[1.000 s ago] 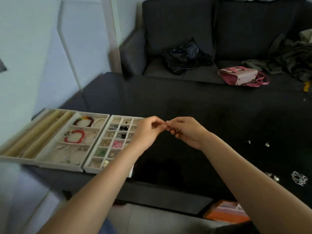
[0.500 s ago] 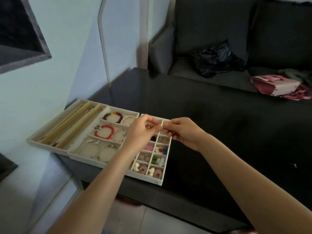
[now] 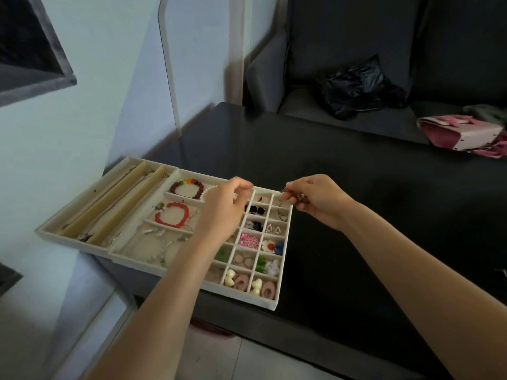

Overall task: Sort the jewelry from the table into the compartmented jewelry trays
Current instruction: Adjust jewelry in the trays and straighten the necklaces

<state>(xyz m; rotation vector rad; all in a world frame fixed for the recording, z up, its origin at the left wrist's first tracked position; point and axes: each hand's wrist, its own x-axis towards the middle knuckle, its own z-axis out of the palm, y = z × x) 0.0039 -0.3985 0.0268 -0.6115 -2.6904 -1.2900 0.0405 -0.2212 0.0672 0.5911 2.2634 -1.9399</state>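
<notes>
Above small-cell tray [image 3: 277,297]: right hand [image 3: 315,200] pinches tiny jewelry piece [image 3: 300,197]; left hand [image 3: 225,209] curled, contents unclear.

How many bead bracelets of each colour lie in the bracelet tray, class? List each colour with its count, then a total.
Dark red with mixed beads: 1
Bright red: 1
White pearl, partly hidden behind the left hand: 1
Total: 3 bead bracelets in the bracelet tray

Room: pale blue wall [image 3: 90,111]; dark grey sofa [image 3: 356,37] bearing black bag [image 3: 359,89] and pink handbag [image 3: 461,134]; black glossy bench [image 3: 356,174]; light tiled floor [image 3: 233,360]. Lighting dim.
</notes>
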